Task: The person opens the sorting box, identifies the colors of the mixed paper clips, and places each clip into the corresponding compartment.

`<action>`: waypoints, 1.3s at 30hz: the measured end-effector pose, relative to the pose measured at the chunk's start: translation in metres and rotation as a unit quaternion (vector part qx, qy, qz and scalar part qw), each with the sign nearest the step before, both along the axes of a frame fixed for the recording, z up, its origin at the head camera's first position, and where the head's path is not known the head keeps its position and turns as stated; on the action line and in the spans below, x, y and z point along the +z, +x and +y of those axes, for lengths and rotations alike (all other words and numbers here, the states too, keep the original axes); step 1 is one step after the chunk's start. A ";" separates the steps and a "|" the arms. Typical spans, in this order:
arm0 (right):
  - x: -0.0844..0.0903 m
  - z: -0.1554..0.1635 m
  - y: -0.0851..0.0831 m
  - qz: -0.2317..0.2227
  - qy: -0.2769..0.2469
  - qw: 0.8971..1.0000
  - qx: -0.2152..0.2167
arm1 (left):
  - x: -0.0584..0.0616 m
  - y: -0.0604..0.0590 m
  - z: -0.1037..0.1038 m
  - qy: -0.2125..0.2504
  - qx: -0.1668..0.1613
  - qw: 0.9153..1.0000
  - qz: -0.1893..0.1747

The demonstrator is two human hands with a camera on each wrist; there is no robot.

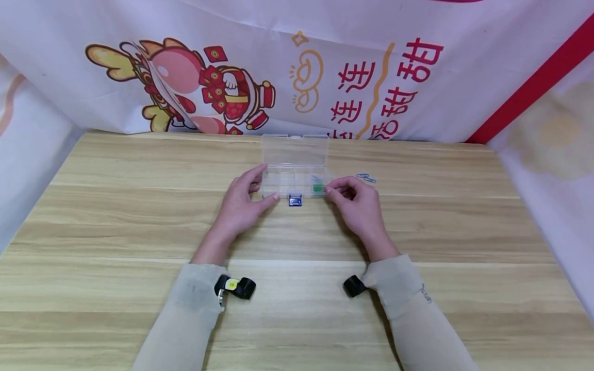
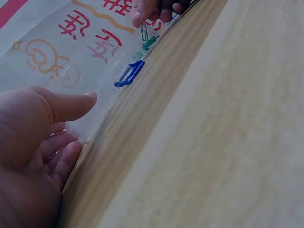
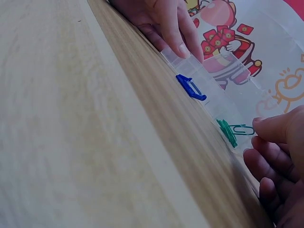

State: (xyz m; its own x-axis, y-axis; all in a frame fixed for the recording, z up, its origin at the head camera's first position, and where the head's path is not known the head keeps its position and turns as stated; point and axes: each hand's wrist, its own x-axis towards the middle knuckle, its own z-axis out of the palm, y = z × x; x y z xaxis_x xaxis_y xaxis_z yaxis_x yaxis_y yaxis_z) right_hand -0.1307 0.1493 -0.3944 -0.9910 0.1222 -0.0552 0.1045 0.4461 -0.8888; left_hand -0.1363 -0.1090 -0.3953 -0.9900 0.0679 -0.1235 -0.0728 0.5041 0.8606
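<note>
A clear plastic compartment box (image 1: 287, 179) lies on the table with its lid (image 1: 295, 151) raised at the back. Its blue latch (image 1: 295, 200) hangs at the front edge. My left hand (image 1: 241, 203) grips the box's left end, thumb along the front and fingers around the side. At the other end, my right hand (image 1: 357, 203) pinches one green paper clip (image 3: 242, 129) between thumb and forefinger, over the front right compartment. Inside that compartment is a pile of green paper clips (image 3: 227, 133).
Two blue paper clips (image 1: 366, 178) lie on the wooden table (image 1: 297, 309), just right of the box. A white printed cloth (image 1: 297, 62) hangs along the table's back edge. Each sleeve carries a black wrist camera (image 1: 246, 288).
</note>
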 end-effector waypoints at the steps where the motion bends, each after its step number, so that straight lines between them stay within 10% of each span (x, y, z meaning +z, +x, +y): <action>1: 0.000 0.000 0.000 0.000 0.000 1.000 -0.001 | 0.000 0.000 0.000 0.000 0.000 1.000 0.001; 17: -0.004 0.021 -0.006 0.024 0.006 1.000 -0.009 | 0.001 0.001 0.000 0.003 -0.001 1.000 0.002; 31: -0.002 0.074 -0.016 0.013 0.000 0.984 -0.180 | 0.000 0.001 0.001 0.004 -0.002 1.000 0.004; 39: -0.002 0.074 -0.019 -0.015 0.097 0.986 -0.135 | 0.001 0.001 0.001 0.002 -0.003 1.000 0.003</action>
State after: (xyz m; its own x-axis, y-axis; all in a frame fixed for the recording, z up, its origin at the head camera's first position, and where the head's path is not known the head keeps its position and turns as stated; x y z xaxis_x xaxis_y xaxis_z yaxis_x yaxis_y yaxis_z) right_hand -0.1498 0.2234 -0.3964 -0.9191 0.3926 -0.0334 0.2678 0.5602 -0.7839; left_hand -0.1348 -0.1083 -0.3944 -0.9905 0.0734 -0.1165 -0.0644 0.5012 0.8629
